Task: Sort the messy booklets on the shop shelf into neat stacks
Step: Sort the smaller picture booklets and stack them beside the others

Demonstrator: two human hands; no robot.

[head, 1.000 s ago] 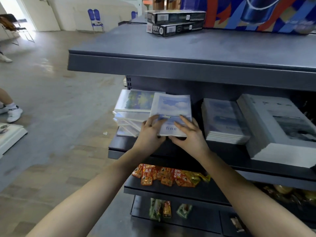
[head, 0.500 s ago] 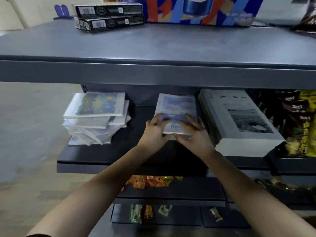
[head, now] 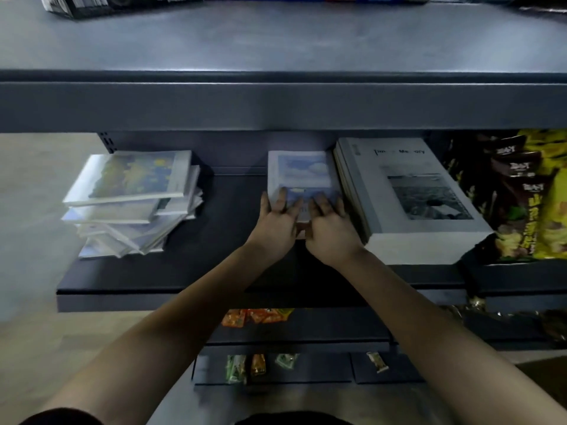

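A blue sky-cover booklet (head: 302, 171) lies on top of a small neat stack on the dark shelf (head: 214, 271). My left hand (head: 277, 223) and my right hand (head: 329, 227) lie side by side on its near half, fingers spread flat, thumbs at its front edge. Right beside it, touching, sits a taller stack of large grey booklets (head: 411, 194) with a sea photo. At the shelf's left end a messy pile of painting-cover booklets (head: 135, 200) lies fanned and skewed.
A deep grey upper shelf (head: 276, 99) overhangs the booklets, with dark boxes (head: 76, 4) at its back left. Yellow and black snack bags (head: 527, 194) crowd the right. Small snack packets (head: 254, 315) lie on the lower shelves. Bare floor shows at left.
The blue booklet went from the messy left pile to the stack beside the large grey booklets. Both hands now press flat on it rather than gripping. My view shifted right and closer.
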